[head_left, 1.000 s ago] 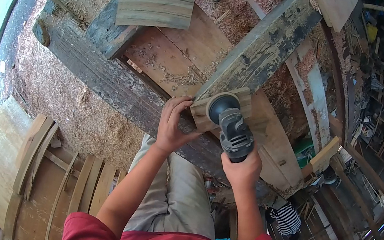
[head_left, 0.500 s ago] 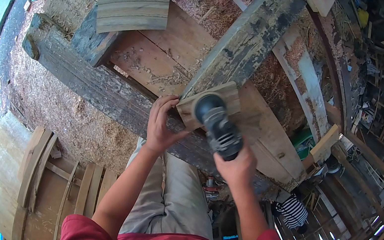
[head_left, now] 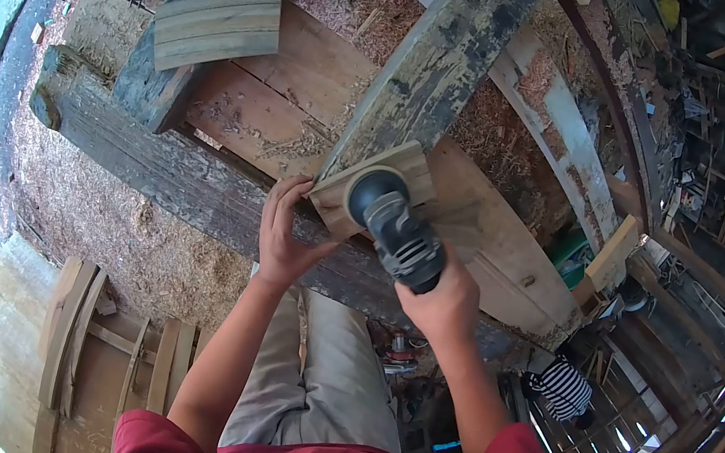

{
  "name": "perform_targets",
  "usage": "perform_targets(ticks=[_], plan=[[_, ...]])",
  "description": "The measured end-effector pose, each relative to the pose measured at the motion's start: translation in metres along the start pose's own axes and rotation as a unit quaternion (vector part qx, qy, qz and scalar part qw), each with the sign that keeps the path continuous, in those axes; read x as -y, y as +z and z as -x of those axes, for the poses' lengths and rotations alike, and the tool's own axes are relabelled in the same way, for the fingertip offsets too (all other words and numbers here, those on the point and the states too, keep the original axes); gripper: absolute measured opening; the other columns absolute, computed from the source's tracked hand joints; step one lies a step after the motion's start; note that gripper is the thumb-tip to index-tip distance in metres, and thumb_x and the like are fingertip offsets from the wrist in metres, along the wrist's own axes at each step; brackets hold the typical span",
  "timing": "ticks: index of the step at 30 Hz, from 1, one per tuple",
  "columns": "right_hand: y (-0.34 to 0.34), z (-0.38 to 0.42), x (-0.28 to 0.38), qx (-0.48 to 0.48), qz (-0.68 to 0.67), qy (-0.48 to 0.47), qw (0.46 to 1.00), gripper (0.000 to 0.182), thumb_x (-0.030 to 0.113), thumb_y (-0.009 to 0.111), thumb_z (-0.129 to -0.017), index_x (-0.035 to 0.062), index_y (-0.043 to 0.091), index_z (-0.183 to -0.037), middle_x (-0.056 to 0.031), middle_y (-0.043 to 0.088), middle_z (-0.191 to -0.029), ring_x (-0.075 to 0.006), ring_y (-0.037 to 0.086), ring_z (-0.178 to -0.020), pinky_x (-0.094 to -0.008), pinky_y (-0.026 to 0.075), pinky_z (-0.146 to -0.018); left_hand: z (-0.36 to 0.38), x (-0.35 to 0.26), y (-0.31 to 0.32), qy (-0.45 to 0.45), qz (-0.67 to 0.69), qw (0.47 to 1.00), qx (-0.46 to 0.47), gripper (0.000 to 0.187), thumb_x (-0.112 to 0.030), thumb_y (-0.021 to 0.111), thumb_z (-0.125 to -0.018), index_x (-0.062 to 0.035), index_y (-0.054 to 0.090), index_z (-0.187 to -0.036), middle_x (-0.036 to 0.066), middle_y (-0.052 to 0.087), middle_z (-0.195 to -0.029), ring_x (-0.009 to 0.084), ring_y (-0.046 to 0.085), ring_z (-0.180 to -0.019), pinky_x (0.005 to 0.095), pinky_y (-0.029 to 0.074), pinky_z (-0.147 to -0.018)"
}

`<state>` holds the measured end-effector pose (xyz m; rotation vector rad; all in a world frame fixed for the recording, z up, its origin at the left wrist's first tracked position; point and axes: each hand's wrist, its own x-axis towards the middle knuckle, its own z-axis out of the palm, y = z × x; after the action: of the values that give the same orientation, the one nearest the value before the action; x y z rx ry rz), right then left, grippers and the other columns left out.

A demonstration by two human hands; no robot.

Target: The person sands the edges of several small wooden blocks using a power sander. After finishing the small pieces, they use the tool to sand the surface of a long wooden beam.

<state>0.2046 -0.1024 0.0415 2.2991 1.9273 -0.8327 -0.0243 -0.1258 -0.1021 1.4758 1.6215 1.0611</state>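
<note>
In the head view, my right hand [head_left: 445,301] is wrapped around the body of a dark power sander [head_left: 403,238]. The sander's round pad rests on the face of a small wooden board [head_left: 425,172]. My left hand [head_left: 287,238] grips the near left corner of that board, fingers along the left edge and thumb at the near edge. Under the board lies a weathered, paint-stained beam [head_left: 425,70], crossing toward a long rough timber [head_left: 170,187] in front of me. The pad hides part of the board.
Another small board [head_left: 217,25] lies on a dark crosspiece at the upper left. Sawdust [head_left: 135,224] covers the ground. Wooden strips [head_left: 71,327] lean at the lower left. A light wood block [head_left: 614,254] stands at the right, near a striped cloth [head_left: 562,389].
The view has shifted, so the beams and board appear a little further left and up. The sander stays on the board, with both hands in nearly the same grip.
</note>
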Motion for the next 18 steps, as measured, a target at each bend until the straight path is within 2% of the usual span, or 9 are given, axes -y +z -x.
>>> perform_targets(ticks=[5, 8, 9, 11, 12, 14, 18], plan=[[0.001, -0.011, -0.021, -0.052, -0.015, 0.016, 0.998, 0.044, 0.025, 0.088, -0.077, 0.0060, 0.072, -0.114, -0.0234, 0.077, -0.098, -0.0481, 0.075, -0.092, -0.0539, 0.061, -0.081, 0.000, -0.002, -0.002, -0.005, -0.005, 1.000, 0.006, 0.096, -0.010, 0.102, -0.053, -0.0049, 0.061, -0.140, 0.018, 0.064, -0.146, 0.0419, 0.061, -0.137, 0.0526, 0.048, -0.118], [-0.013, -0.022, -0.045, -0.085, -0.062, 0.080, 0.991, 0.045, 0.022, 0.088, -0.079, 0.0033, 0.072, -0.116, -0.0204, 0.079, -0.101, -0.0408, 0.077, -0.090, -0.0483, 0.061, -0.082, -0.003, -0.005, -0.004, 0.007, -0.024, 1.000, 0.015, 0.099, -0.011, 0.102, -0.052, -0.0056, 0.061, -0.142, 0.018, 0.064, -0.148, 0.0421, 0.059, -0.139, 0.0530, 0.047, -0.120], [-0.018, -0.023, -0.056, -0.097, -0.091, 0.094, 0.987, 0.044, 0.021, 0.088, -0.080, 0.0026, 0.072, -0.117, -0.0175, 0.079, -0.099, -0.0359, 0.077, -0.086, -0.0455, 0.060, -0.081, -0.005, -0.005, -0.007, 0.012, -0.035, 0.999, 0.018, 0.101, -0.012, 0.102, -0.052, -0.0057, 0.061, -0.144, 0.018, 0.063, -0.149, 0.0422, 0.059, -0.140, 0.0532, 0.046, -0.120], [-0.025, -0.018, -0.079, -0.105, -0.182, 0.127, 0.969, 0.037, 0.016, 0.088, -0.084, 0.0022, 0.071, -0.115, -0.0071, 0.076, -0.095, -0.0208, 0.073, -0.077, -0.0367, 0.057, -0.076, -0.011, -0.006, -0.015, 0.043, -0.088, 0.994, 0.045, 0.105, -0.015, 0.102, -0.054, -0.0058, 0.059, -0.149, 0.018, 0.059, -0.155, 0.0436, 0.054, -0.146, 0.0549, 0.044, -0.123], [-0.029, -0.014, -0.089, -0.077, -0.240, 0.166, 0.953, 0.034, 0.011, 0.086, -0.087, 0.0021, 0.068, -0.115, -0.0060, 0.074, -0.092, -0.0192, 0.073, -0.075, -0.0349, 0.057, -0.072, -0.016, -0.008, -0.018, 0.058, -0.114, 0.990, 0.060, 0.107, -0.016, 0.102, -0.055, -0.0058, 0.058, -0.152, 0.019, 0.057, -0.158, 0.0443, 0.052, -0.149, 0.0557, 0.042, -0.124], [-0.033, 0.000, -0.102, -0.060, -0.401, 0.220, 0.887, 0.032, 0.006, 0.083, -0.088, 0.0029, 0.066, -0.114, -0.0069, 0.073, -0.091, -0.0197, 0.074, -0.076, -0.0355, 0.059, -0.070, -0.028, -0.012, -0.022, 0.083, -0.155, 0.980, 0.088, 0.116, -0.023, 0.103, -0.057, -0.0073, 0.052, -0.160, 0.021, 0.049, -0.167, 0.0456, 0.044, -0.156, 0.0596, 0.035, -0.128], [-0.027, 0.028, -0.139, 0.035, -0.555, 0.260, 0.790, 0.035, 0.006, 0.080, -0.089, 0.0036, 0.063, -0.119, -0.0105, 0.071, -0.091, -0.0246, 0.074, -0.075, -0.0417, 0.062, -0.070, -0.063, -0.050, -0.025, 0.086, -0.201, 0.967, 0.132, 0.129, -0.038, 0.102, -0.063, -0.0113, 0.038, -0.173, 0.023, 0.032, -0.178, 0.0468, 0.029, -0.165, 0.0654, 0.021, -0.133]])
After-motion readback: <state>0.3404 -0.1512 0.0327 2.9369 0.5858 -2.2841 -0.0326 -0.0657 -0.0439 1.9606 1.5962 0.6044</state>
